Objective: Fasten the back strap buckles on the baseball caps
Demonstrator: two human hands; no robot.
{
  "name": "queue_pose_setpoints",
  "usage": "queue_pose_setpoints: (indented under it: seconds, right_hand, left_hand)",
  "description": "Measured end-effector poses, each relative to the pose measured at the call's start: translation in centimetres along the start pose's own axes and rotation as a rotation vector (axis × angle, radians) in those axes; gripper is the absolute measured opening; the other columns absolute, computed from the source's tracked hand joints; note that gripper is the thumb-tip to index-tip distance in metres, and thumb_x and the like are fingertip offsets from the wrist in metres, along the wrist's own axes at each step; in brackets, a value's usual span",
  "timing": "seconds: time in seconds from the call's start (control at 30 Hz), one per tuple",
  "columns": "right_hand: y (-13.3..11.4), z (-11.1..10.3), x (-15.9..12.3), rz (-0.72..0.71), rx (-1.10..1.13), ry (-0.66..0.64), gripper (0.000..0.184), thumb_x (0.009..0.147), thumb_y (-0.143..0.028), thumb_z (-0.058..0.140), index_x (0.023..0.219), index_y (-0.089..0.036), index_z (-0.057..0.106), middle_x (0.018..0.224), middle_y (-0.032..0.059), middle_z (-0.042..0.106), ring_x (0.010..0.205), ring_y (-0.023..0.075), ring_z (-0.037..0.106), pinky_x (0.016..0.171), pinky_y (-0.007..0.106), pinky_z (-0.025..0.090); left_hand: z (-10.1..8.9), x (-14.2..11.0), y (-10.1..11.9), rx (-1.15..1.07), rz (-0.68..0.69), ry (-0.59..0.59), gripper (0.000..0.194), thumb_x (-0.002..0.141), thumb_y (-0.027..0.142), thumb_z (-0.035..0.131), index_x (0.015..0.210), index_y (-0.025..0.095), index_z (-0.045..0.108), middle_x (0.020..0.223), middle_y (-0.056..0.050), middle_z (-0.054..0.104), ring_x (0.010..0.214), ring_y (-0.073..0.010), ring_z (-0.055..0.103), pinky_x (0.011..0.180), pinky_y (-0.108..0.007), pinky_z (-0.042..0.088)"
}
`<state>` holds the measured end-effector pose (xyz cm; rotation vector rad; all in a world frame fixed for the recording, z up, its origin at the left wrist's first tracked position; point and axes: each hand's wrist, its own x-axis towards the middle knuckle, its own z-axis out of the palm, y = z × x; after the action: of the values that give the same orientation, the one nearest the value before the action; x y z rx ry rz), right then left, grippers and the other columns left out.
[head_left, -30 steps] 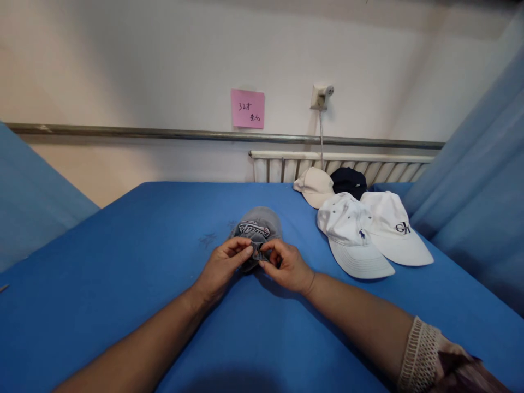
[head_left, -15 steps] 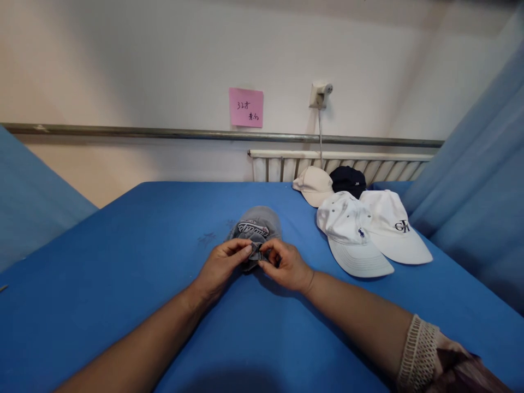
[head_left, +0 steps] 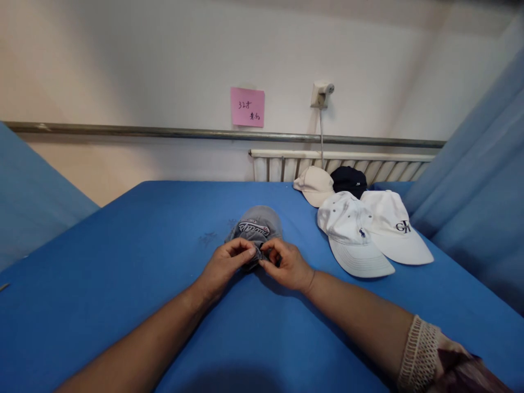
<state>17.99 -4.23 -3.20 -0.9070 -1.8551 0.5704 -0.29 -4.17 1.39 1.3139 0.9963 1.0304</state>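
Observation:
A grey cap (head_left: pixel 257 225) with stitched lettering lies in the middle of the blue table (head_left: pixel 123 262), its near edge towards me. My left hand (head_left: pixel 223 266) and my right hand (head_left: pixel 284 264) meet at that near edge. Both pinch a small piece of the cap's fabric or strap between thumb and fingers. The fingers hide the exact part being held.
Several caps lie at the back right: a white one with a small logo (head_left: pixel 352 233), a white one with dark letters (head_left: pixel 393 225), a beige one (head_left: pixel 315 185) and a dark one (head_left: pixel 349 180). Blue curtains (head_left: pixel 478 180) flank the table. A radiator (head_left: pixel 368 166) and a pink note (head_left: pixel 247 107) are on the wall.
My fingers have shifted slightly at the cap's near edge, and the pinched fabric is bunched a little tighter. The cap and arms stay in place.

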Motion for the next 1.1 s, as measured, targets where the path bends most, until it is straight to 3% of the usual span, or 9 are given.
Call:
queue_pose_setpoints:
  seconds: [0.13, 0.27, 0.83, 1.1]
  right_hand:
    - [0.06, 0.03, -0.04, -0.021, -0.02, 0.0, 0.019, 0.081, -0.02, 0.065, 0.099, -0.021, 0.058, 0.065, -0.0056, 0.054, 0.056, 0.0111, 0.052, 0.057, 0.024, 0.042]
    - [0.08, 0.06, -0.12, -0.056, -0.053, -0.016, 0.023, 0.081, -0.019, 0.065, 0.102, -0.022, 0.057, 0.065, -0.0054, 0.054, 0.058, 0.0122, 0.052, 0.059, 0.025, 0.042]
    - [-0.55, -0.14, -0.04, -0.112, -0.108, -0.049, 0.018, 0.082, -0.019, 0.062, 0.099, -0.02, 0.056, 0.067, -0.0039, 0.053, 0.058, 0.0128, 0.05, 0.059, 0.025, 0.039]
    - [-0.31, 0.08, -0.13, -0.133, -0.117, -0.042, 0.016, 0.084, -0.02, 0.061, 0.098, -0.019, 0.056, 0.069, -0.0035, 0.053, 0.059, 0.0118, 0.049, 0.058, 0.024, 0.038]
  left_hand:
    - [-0.05, 0.1, -0.02, 0.063, 0.033, 0.025, 0.023, 0.07, 0.035, 0.078, 0.065, 0.016, 0.065, 0.097, -0.007, 0.066, 0.085, -0.0186, 0.059, 0.076, -0.03, 0.048]
    - [-0.01, 0.23, 0.02, 0.125, 0.052, 0.022, 0.021, 0.069, 0.03, 0.076, 0.059, 0.017, 0.063, 0.093, -0.008, 0.066, 0.097, -0.0228, 0.059, 0.084, -0.033, 0.047]
    - [0.2, 0.18, -0.35, 0.318, 0.171, 0.03, 0.017, 0.071, 0.026, 0.068, 0.061, 0.018, 0.058, 0.095, -0.01, 0.066, 0.094, -0.0231, 0.061, 0.087, -0.036, 0.046]
    - [0.04, 0.17, -0.34, 0.336, 0.157, -0.034, 0.019, 0.074, 0.029, 0.066, 0.062, 0.017, 0.057, 0.098, -0.011, 0.065, 0.097, -0.024, 0.061, 0.088, -0.037, 0.046]
